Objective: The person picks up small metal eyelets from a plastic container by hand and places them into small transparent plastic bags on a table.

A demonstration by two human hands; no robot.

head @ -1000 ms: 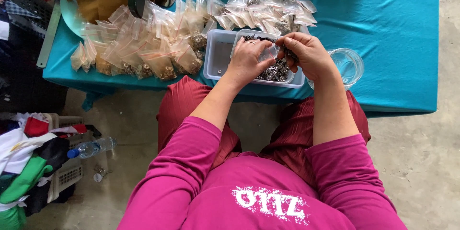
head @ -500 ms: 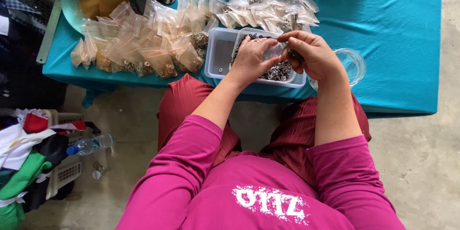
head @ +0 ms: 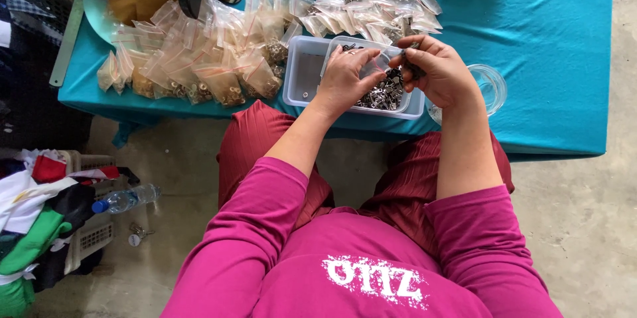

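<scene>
Small clear bag [head: 377, 64] held between both hands, above grey plastic tray [head: 300, 76] on teal table [head: 544, 33]. Left hand [head: 345, 79] pinching bag's edge, fingers half curled. Right hand [head: 438, 69] closed around few small dark metal parts [head: 413, 66], at bag's mouth. Tray holds heap of metal parts [head: 383, 96]. Filled bags [head: 199, 59] piled left of tray, more behind. Clear round lid [head: 492, 86] just right of right hand.
</scene>
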